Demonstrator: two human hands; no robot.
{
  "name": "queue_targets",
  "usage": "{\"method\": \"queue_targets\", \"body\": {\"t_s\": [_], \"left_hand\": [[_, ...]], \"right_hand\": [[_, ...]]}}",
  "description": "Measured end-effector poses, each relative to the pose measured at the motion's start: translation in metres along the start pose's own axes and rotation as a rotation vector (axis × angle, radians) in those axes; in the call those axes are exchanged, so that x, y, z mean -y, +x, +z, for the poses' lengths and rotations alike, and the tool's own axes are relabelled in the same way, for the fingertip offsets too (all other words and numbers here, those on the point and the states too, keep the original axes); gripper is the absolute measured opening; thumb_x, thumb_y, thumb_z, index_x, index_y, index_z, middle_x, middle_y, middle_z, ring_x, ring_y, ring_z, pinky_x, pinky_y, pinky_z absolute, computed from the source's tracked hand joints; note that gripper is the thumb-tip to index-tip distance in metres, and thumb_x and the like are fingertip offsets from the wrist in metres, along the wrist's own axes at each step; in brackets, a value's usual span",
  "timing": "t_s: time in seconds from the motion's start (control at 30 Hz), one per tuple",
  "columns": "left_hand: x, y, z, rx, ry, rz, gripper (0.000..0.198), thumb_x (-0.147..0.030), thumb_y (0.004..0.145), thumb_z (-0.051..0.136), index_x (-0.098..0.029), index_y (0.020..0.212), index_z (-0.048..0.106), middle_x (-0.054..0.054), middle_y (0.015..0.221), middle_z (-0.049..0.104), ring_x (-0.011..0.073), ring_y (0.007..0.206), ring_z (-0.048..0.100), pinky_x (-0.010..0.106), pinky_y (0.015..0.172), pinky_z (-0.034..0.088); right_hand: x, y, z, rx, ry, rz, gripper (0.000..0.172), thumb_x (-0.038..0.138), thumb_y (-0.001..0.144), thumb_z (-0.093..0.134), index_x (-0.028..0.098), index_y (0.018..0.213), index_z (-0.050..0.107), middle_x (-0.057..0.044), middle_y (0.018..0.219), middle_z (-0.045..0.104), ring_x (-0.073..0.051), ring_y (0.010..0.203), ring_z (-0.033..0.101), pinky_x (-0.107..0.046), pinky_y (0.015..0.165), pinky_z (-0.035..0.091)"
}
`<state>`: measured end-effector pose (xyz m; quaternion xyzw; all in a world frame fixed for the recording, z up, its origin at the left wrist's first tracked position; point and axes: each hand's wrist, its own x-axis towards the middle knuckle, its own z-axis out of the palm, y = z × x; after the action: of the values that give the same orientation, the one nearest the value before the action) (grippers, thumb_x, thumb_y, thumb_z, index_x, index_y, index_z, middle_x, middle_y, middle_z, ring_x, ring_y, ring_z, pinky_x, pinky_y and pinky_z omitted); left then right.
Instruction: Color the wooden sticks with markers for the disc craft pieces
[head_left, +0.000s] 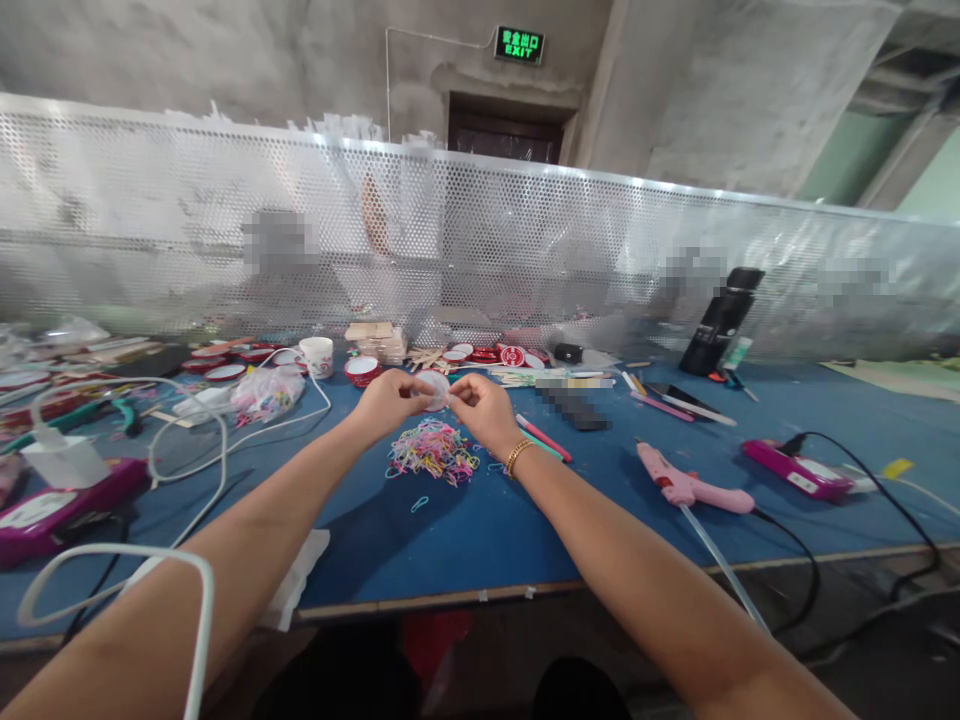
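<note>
Over the blue table, my left hand (394,398) pinches the left side of a pale, see-through round piece (434,388). At its right edge, the fingertips of my right hand (480,405) are closed on the same piece. Fingers partly cover it, so its exact kind cannot be made out. Just below both hands lies a heap of small colourful looped pins (433,452). One light blue pin (420,504) rests apart from the heap, towards the front edge.
A pink glue gun (690,483) and a purple power strip (796,470) lie right. Left are a paper cup (316,356), a bag of colourful pieces (268,390) and a looping white cable (225,440). Behind stand red-rimmed lids (363,370), a black bottle (721,320) and a perforated metal screen (517,230).
</note>
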<state>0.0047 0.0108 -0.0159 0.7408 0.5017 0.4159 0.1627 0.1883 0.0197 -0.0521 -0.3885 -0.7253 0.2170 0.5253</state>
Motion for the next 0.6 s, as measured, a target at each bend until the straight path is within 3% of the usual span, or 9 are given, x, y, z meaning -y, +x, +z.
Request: {"method": "queue_targets", "body": {"t_s": [0.1, 0.27, 0.43, 0.6], "left_hand": [[-0.01, -0.005, 0.002, 0.04, 0.063, 0.065, 0.022, -0.034, 0.064, 0.073, -0.02, 0.081, 0.077, 0.004, 0.075, 0.066, 0.0117, 0.066, 0.053, 0.023, 0.061, 0.04], [-0.02, -0.01, 0.008, 0.102, 0.054, 0.123, 0.014, -0.033, 0.067, 0.07, -0.019, 0.07, 0.073, 0.002, 0.072, 0.067, 0.0135, 0.071, 0.056, 0.024, 0.067, 0.042], [-0.021, -0.01, 0.008, 0.127, 0.098, 0.199, 0.017, -0.029, 0.072, 0.063, -0.019, 0.06, 0.069, 0.001, 0.066, 0.065, 0.0144, 0.073, 0.057, 0.026, 0.07, 0.042], [-0.016, -0.008, 0.009, 0.099, 0.154, 0.254, 0.012, -0.025, 0.073, 0.063, -0.021, 0.064, 0.07, 0.001, 0.07, 0.066, 0.0151, 0.079, 0.058, 0.027, 0.076, 0.041]], "right_hand": [[0.003, -0.001, -0.001, -0.086, -0.177, -0.06, 0.007, 0.026, 0.079, 0.057, 0.021, 0.083, 0.058, 0.001, 0.067, 0.061, -0.013, 0.063, 0.056, -0.024, 0.063, 0.044], [0.01, -0.005, -0.001, -0.078, -0.339, -0.116, 0.003, 0.024, 0.08, 0.055, 0.022, 0.081, 0.055, 0.001, 0.071, 0.062, -0.014, 0.066, 0.056, -0.024, 0.062, 0.038], [0.014, -0.007, 0.0, -0.069, -0.38, -0.153, 0.002, 0.023, 0.081, 0.054, 0.022, 0.08, 0.053, 0.0, 0.074, 0.063, -0.014, 0.066, 0.056, -0.024, 0.061, 0.036], [0.015, -0.007, 0.0, -0.076, -0.379, -0.132, 0.001, 0.023, 0.08, 0.054, 0.022, 0.08, 0.053, 0.001, 0.07, 0.062, -0.014, 0.066, 0.056, -0.024, 0.062, 0.036]]}}
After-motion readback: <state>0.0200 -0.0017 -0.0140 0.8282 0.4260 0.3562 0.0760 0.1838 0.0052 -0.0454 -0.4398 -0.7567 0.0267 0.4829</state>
